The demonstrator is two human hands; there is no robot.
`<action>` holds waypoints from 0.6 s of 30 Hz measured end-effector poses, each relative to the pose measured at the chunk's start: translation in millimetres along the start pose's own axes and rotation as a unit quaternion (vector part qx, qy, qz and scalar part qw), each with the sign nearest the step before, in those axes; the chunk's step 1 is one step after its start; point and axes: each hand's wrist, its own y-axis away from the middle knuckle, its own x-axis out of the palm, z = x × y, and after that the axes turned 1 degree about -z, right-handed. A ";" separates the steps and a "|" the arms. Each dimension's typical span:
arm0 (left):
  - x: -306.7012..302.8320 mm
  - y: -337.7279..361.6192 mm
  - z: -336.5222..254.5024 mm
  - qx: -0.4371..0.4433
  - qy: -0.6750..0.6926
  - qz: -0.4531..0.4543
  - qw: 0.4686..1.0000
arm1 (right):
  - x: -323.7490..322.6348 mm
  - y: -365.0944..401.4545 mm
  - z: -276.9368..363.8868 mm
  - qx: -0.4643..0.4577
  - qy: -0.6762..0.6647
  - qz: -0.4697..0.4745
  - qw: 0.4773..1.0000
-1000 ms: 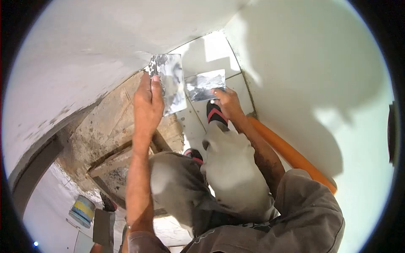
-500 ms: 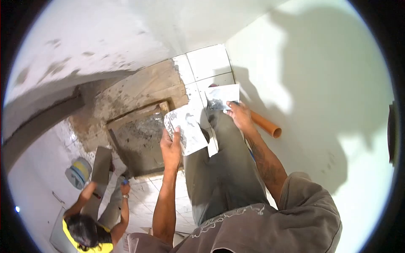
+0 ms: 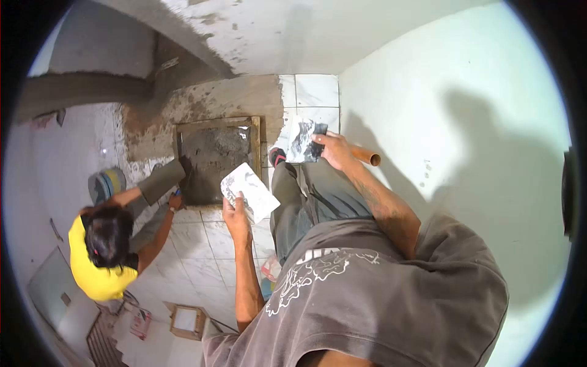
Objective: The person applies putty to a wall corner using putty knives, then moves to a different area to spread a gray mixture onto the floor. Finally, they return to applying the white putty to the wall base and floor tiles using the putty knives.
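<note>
My left hand [image 3: 236, 215] grips a flat white piece [image 3: 252, 194] with grey smears, thumb on top, at its lower left edge. This piece is tilted and overlaps the lower right corner of the mortar-filled recess in view. Up and to the right, my right hand [image 3: 333, 150] pinches a second flat piece [image 3: 301, 142], white with dark glossy patches, by its right side. It overlaps the white floor tiles [image 3: 317, 90] near my foot [image 3: 277, 156]. The fingers beneath both pieces are hidden.
A framed recess [image 3: 257, 137] holds wet grey mortar [image 3: 214, 156]. At left crouches a person in a yellow top [image 3: 98, 248], one hand [image 3: 175, 200] near its lower edge. A bucket [image 3: 107, 185] stands behind them. An orange pipe [image 3: 367, 156] lies by the right wall [image 3: 428, 134].
The view has shifted, bringing more of the floor at lower left into sight. The person in yellow appears farther up the view, leaning toward the recess. Both hands keep their pieces, now turned differently.
</note>
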 end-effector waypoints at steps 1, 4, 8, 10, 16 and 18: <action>-9.8 14.9 1.8 0.003 0.020 -0.027 0.999 | 5.0 1.7 8.3 0.007 -0.017 0.040 0.999; -28.3 65.1 17.0 0.025 0.018 -0.126 0.992 | -2.8 -7.6 20.5 0.051 0.007 0.123 0.991; -52.5 117.9 79.7 0.017 0.099 -0.229 0.968 | -11.7 -24.9 25.0 0.081 0.087 0.159 0.980; -63.6 138.8 127.6 0.030 0.086 -0.272 0.958 | -12.1 -32.5 29.5 0.095 0.112 0.142 0.979; -48.8 225.0 210.4 -0.107 0.107 -0.440 0.885 | -18.8 -49.2 37.9 0.134 0.195 0.177 0.955; -39.8 250.4 249.2 -0.156 0.090 -0.503 0.845 | -16.4 -55.3 40.9 0.148 0.208 0.178 0.950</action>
